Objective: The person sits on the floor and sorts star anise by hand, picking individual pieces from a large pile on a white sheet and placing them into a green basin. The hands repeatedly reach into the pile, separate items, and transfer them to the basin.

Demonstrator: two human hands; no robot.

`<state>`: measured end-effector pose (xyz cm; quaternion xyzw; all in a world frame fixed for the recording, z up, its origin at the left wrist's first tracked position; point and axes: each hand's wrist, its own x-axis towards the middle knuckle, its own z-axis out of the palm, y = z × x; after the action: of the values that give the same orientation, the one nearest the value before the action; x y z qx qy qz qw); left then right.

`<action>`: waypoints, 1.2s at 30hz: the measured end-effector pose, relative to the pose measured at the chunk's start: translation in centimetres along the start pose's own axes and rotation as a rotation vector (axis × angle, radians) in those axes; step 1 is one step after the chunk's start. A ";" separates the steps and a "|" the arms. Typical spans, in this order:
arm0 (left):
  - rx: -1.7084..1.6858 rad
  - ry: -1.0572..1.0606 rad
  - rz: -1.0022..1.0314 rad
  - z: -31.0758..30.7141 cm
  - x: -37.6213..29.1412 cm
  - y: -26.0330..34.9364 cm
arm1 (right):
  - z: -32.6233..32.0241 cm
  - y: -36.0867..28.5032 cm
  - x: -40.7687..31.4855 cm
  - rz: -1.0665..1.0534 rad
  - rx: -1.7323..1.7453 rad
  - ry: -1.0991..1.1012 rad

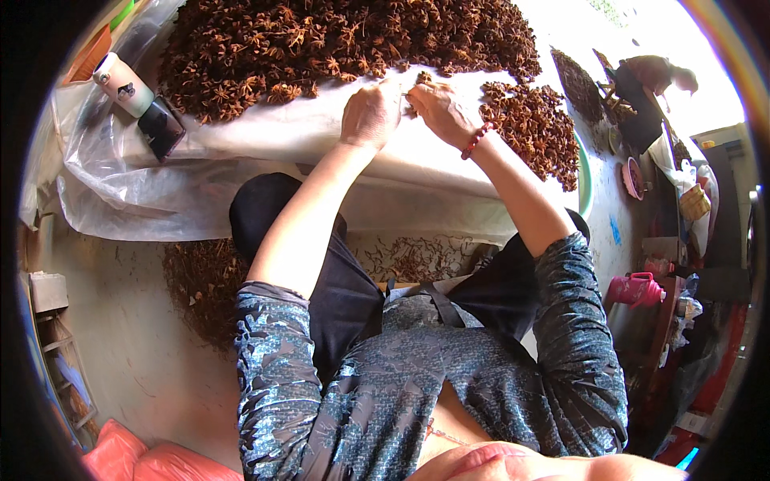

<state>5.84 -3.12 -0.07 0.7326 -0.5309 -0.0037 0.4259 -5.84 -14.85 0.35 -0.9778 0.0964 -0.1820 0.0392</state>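
My left hand (pixel 372 114) and my right hand (pixel 442 108) meet fingertip to fingertip over a white sheet (pixel 301 132) spread across the work surface. A thin dark stem (pixel 404 94) bridges the pinched fingers of both hands. Brown star anise (pixel 423 77) shows at the right fingertips; how much of it is hidden behind the fingers I cannot tell. Just beyond my hands lies a large heap of dried star anise (pixel 337 36). Beside my right wrist, which wears a red bead bracelet, is a smaller pile of star anise (pixel 532 129).
A flask (pixel 123 84) and a phone (pixel 161 128) lie on clear plastic at the left. Stems cover the floor (pixel 415 255) between my knees. At the right are a green rim (pixel 585 174), a pink jug (pixel 637 290) and a pink basin (pixel 632 178). Another person (pixel 646 78) bends over farther off.
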 end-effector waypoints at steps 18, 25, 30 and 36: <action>-0.141 0.013 -0.154 1.5 -0.5 -1.2 | -1.5 2.8 -2.4 0.429 0.619 -0.050; 0.035 0.257 0.088 1.6 -0.7 -1.1 | 2.7 5.5 -0.9 0.398 0.500 0.004; -0.294 0.008 -0.093 1.0 -0.4 0.6 | 1.1 4.0 -1.5 0.258 0.638 0.109; 0.100 0.092 0.328 2.4 -0.4 0.1 | -1.6 0.7 -1.5 0.396 1.019 -0.077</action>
<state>4.47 -4.32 -1.69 0.6558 -0.6228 0.1261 0.4076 -7.97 -15.33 1.27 -0.8041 0.1768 -0.1587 0.5449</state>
